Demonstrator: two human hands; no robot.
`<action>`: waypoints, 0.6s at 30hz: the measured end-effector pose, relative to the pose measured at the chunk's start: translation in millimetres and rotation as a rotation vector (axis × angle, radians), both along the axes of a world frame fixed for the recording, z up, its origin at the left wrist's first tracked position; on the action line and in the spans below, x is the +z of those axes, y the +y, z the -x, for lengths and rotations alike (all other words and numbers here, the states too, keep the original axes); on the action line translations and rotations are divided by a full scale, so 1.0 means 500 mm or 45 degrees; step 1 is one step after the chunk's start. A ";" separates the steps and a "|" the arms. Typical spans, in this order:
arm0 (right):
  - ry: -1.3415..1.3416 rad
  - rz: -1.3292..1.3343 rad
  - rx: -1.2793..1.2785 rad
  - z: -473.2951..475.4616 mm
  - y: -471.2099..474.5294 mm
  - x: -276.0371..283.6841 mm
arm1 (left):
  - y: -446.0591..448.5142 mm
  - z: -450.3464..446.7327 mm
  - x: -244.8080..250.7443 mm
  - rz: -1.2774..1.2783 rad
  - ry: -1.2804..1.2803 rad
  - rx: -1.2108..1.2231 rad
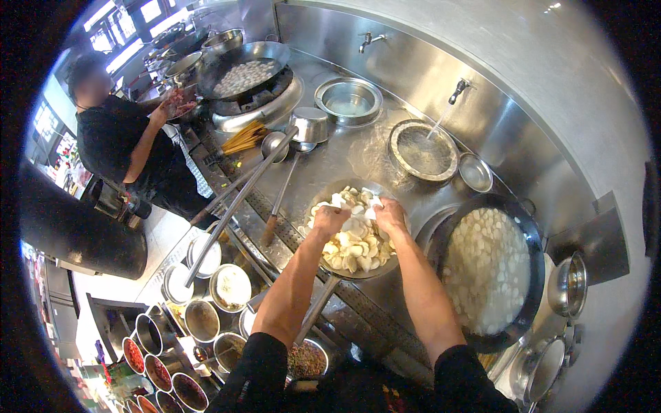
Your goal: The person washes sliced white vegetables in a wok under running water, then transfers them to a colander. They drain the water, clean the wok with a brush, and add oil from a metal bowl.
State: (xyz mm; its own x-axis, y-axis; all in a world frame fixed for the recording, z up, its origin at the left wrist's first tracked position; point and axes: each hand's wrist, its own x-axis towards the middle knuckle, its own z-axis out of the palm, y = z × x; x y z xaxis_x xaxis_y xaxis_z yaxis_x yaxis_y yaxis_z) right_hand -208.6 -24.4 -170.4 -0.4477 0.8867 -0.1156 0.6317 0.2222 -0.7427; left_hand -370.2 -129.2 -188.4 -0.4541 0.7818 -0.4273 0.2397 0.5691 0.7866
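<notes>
A long-handled round strainer or pan is heaped with pale, thin slices, apparently of a root vegetable. Over the heap's left side, my left hand has its fingers curled down; whether slices are inside them is hidden. My right hand pinches several white slices at the heap's right side. The pan's metal handle runs back towards me between my forearms. Right of the heap, a large black wok contains cloudy liquid with many similar pale slices floating in it.
A running tap fills a strainer-topped basin. Long-handled ladles cross the steel counter at left. Seasoning pots stand at lower left. Beyond them a co-worker handles raw meat beside another wok with round pieces in liquid.
</notes>
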 end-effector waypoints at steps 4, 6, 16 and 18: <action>-0.128 -0.100 0.017 -0.021 -0.025 0.011 | -0.010 -0.004 -0.017 -0.173 -0.016 0.042; -0.467 -0.137 0.065 -0.022 -0.039 0.038 | -0.011 -0.003 -0.019 -0.135 0.406 -0.018; 0.000 -0.396 0.123 -0.181 -0.071 0.227 | -0.029 -0.031 0.030 0.017 1.275 -0.102; 0.039 -0.229 0.125 -0.301 -0.027 0.246 | -0.014 -0.050 0.059 -0.328 1.178 -0.107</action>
